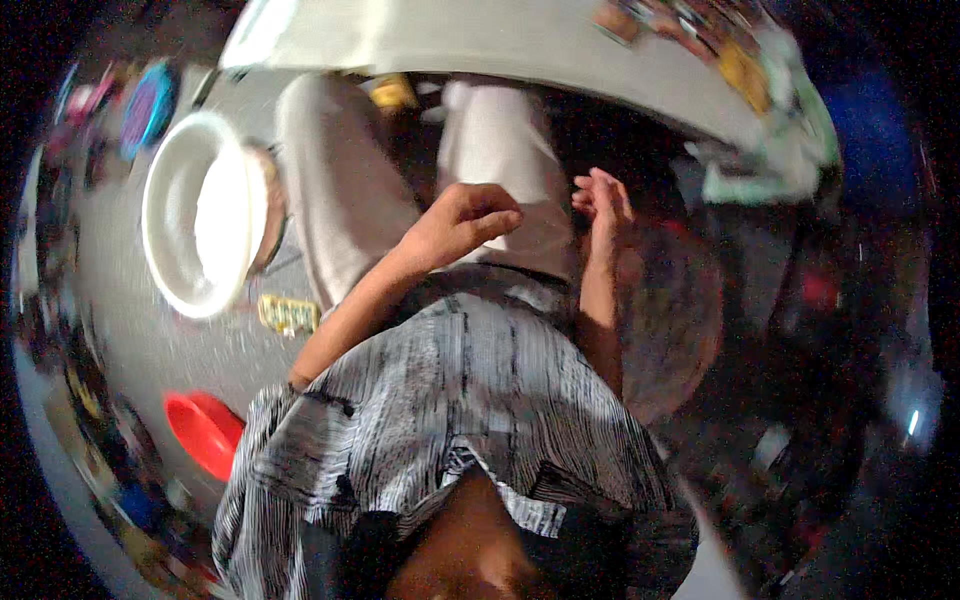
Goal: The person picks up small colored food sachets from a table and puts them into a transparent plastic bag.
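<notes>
My left hand is above my lap, its fingers curled and its thumb along them; whether it holds anything cannot be told. Over the dark gap beside my other leg, my right hand has its fingers slightly bent and apart, with nothing seen in it. Light trousers cover my legs, whose knees reach the edge of a pale table. A white oval basin stands on the floor by my leg, with a bright white round thing overlapping its side.
A yellow packet and a red bowl lie on the grey floor at the left. A blue-rimmed round thing is farther off. Blurred items, one yellow, and a pale green cloth or bag are at the table's right end.
</notes>
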